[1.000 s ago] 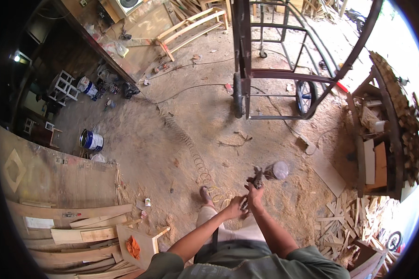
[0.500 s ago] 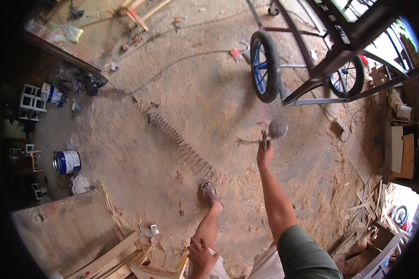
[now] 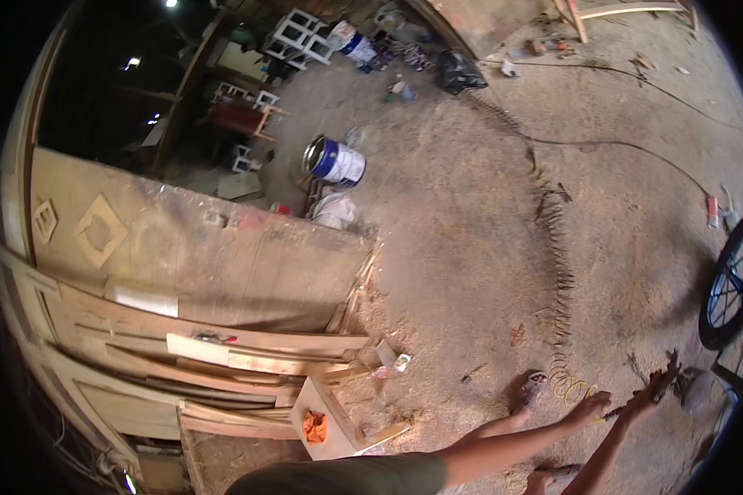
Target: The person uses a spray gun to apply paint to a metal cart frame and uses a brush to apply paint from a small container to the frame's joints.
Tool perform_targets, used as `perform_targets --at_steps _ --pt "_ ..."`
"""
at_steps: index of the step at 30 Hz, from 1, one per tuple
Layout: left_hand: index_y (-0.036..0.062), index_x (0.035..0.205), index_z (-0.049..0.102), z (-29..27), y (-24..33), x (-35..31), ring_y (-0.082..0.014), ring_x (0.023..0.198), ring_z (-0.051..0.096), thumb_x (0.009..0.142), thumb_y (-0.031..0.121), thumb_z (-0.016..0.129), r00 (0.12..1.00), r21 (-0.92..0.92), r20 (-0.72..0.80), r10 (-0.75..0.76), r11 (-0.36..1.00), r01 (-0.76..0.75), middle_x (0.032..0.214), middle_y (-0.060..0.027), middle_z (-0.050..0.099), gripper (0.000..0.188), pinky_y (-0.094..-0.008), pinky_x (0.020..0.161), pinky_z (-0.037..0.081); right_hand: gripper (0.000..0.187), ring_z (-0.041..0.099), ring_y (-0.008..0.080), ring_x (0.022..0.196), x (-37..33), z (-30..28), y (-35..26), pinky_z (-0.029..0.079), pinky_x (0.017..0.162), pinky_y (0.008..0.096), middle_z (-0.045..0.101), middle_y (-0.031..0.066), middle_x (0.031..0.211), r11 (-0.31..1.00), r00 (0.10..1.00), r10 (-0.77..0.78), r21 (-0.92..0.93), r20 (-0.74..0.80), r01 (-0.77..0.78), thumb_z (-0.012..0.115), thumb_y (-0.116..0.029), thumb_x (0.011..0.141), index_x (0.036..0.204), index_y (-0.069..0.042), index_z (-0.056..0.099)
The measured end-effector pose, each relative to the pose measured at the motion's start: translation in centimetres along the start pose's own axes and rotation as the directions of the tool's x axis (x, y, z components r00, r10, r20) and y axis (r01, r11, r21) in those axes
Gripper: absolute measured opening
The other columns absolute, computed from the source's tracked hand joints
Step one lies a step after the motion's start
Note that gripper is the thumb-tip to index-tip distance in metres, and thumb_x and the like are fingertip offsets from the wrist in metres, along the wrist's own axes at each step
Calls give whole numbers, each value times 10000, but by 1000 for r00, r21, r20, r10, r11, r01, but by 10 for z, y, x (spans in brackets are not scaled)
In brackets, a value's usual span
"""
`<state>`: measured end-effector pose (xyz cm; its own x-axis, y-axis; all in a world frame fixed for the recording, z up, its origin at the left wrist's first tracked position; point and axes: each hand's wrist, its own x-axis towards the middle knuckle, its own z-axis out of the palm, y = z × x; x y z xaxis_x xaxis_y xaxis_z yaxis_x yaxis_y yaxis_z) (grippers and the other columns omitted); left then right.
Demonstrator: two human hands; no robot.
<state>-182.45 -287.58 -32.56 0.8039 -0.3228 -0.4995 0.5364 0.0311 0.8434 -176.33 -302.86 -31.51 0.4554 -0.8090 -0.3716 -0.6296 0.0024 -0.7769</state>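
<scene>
Right hand [image 3: 647, 398] grips sprayer [image 3: 692, 389]; left hand [image 3: 593, 406] near

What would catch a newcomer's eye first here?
Probably the long coiled hose snaking down the floor, right of centre. Then the orange cloth on a pale board, lower left, and the blue-and-white bucket above centre. At lower right, the right hand holds a dark tool.

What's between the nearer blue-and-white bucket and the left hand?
In the head view, going from the bucket to the left hand: open floor, a small brown scrap, then the coiled hose, whose lower loops cross that line.
</scene>
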Motion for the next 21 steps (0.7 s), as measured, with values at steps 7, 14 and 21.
perform_targets --at_steps 7,14,21 --pt "71 1096 594 37 27 49 -115 973 522 1033 328 495 935 -231 217 -281 916 329 1005 -4 587 282 -294 889 417 424 640 142 810 -13 0 -37 443 579 280 728 69 1105 999 998 6 40 -70 -3 627 -385 971 1221 -50 698" --pt "36 1126 638 54 16 92 -198 1056 594 1019 259 443 899 -44 281 -336 931 362 1155 -87 646 315 -343 960 441 351 551 97 598 9 18 -33 412 486 281 724 66 955 957 981 21 287 -193 36 714 -304 932 1106 1 721" --pt "-23 1166 595 -17 3 110 -292 1078 604 1039 315 466 993 467 37 -112 881 82 1238 -204 624 384 -428 887 448 401 606 226 818 95 67 46 473 768 393 706 132 952 983 995 -9 183 -95 27 689 -328 945 1184 -8 665"
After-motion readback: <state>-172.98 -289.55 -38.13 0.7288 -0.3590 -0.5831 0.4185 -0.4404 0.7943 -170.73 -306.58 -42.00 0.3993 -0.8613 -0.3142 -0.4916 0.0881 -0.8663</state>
